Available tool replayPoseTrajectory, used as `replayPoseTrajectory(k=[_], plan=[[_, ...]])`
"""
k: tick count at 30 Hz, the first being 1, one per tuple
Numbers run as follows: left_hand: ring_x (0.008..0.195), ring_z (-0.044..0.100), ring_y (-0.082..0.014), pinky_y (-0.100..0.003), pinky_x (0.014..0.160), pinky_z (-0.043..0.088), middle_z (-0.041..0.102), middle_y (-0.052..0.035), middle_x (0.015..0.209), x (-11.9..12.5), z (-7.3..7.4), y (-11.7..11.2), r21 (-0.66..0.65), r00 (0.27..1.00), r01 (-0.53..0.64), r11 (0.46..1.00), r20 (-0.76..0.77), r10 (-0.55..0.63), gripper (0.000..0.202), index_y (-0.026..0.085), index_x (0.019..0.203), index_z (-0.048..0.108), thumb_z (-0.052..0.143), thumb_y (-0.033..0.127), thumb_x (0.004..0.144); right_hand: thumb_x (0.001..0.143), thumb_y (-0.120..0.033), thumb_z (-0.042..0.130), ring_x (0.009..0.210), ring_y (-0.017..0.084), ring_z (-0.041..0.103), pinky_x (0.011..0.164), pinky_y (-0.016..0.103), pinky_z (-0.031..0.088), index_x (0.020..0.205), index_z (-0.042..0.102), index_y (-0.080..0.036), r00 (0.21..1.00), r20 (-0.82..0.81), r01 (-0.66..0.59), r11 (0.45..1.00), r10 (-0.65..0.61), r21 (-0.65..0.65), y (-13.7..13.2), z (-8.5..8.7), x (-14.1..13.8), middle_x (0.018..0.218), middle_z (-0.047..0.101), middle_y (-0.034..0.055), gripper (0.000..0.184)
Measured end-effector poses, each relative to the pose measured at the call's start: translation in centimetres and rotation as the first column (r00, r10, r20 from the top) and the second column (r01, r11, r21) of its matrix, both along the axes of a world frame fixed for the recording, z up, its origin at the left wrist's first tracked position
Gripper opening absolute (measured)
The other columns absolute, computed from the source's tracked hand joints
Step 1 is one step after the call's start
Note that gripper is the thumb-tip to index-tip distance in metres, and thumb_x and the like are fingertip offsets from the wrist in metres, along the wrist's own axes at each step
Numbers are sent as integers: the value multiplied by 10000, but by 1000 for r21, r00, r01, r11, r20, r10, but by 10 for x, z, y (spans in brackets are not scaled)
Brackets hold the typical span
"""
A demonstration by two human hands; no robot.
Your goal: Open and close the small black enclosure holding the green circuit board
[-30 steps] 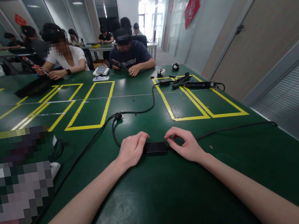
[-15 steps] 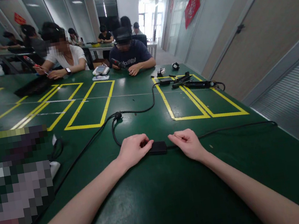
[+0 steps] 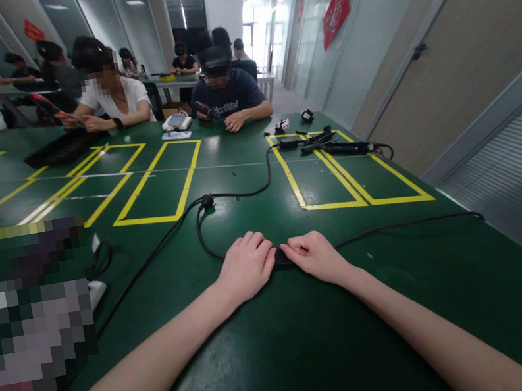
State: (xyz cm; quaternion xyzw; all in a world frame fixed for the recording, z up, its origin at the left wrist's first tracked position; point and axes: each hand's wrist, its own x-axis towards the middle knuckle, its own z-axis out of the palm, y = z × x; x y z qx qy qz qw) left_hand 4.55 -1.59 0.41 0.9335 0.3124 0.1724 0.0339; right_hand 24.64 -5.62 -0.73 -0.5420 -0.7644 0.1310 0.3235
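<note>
A black power adapter [image 3: 282, 258], a small flat box with a cord at each end, lies on the green table between my hands. My left hand [image 3: 247, 266] is closed over its left part, fingers together and thumb along its near side. At its right end my right hand [image 3: 316, 257] is closed, with thumb and curled forefinger against the box. Only a short middle stretch of the adapter shows; the fingers hide the rest. One black cord [image 3: 396, 225] runs from my right hand toward the table's right edge. Another leaves beyond my left hand toward a black plug [image 3: 206, 201].
Black tools and a second small box [image 3: 288, 145] lie at the far right by yellow tape outlines [image 3: 337, 205]. A blurred-out pile [image 3: 38, 333] stands at the left. Two co-workers sit across the table, near a white device [image 3: 176, 122] and a black tray [image 3: 58, 149].
My left hand has slid right and farther over the adapter. My right hand has moved left and now meets the adapter's right end, closing the gap between the hands.
</note>
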Motion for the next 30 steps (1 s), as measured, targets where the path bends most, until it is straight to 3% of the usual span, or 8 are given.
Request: replayPoseTrajectory(k=[5,8,12,14,18,22,24,30], plan=[[1041,589,-279,-433,910,493,666,-122,1129,0,2,-8,-5,996,92,996,-5,-92,322,133,1216,620,474,375,1060,944,-320,510,446,102,272,494,280,211,550,239,-229,995,17,99,993,-100,65,4,-4,-3,471,259,-58,487],[1086,587,-295,-432,941,475,655,-132,1205,-2,3,-7,-10,993,117,993,-32,-117,444,130,1312,574,604,442,998,928,-293,523,434,104,286,493,286,204,541,257,-229,991,24,128,988,-130,82,5,-5,-4,461,276,-55,475],[1091,587,-297,-428,935,471,656,-133,1187,-3,4,-3,4,988,119,993,-105,-118,431,123,1297,584,596,447,1014,935,-286,538,427,107,308,489,288,209,539,295,-230,987,31,152,983,-155,103,4,-6,-4,458,309,-55,468],[1083,587,-293,-419,921,472,659,-130,1168,-3,4,-1,12,985,128,992,-121,-125,421,116,1286,591,572,451,1032,954,-298,554,444,115,365,488,278,258,572,392,-231,988,18,150,979,-154,138,3,-4,-3,486,378,-52,421],[1070,593,-288,-404,893,473,672,-121,1147,-5,4,6,32,985,132,991,-115,-127,458,130,1327,581,545,489,1044,987,-221,514,714,175,632,667,290,512,938,665,-216,999,6,-46,979,46,198,0,4,6,816,669,40,159],[1078,606,-281,-400,903,480,688,-120,1176,-10,2,15,42,989,127,991,-88,-123,515,142,1426,534,512,504,1059,882,-143,588,1093,266,668,933,434,575,1240,645,-232,963,102,-265,943,249,199,-2,9,16,1209,701,117,373],[1080,615,-275,-398,908,489,696,-116,1171,-11,0,17,32,990,132,991,-62,-130,509,147,1439,531,497,495,1068,867,-171,654,1118,281,669,951,457,580,1287,622,-232,959,128,-274,940,251,204,-1,8,16,1248,698,122,425],[1085,631,-273,-417,929,528,704,-129,1201,-14,-5,19,15,992,121,993,41,-121,484,179,1414,559,517,501,1055,944,-276,683,1023,281,710,883,444,586,1249,648,-224,963,198,-225,948,181,225,3,4,10,1154,746,125,311]])
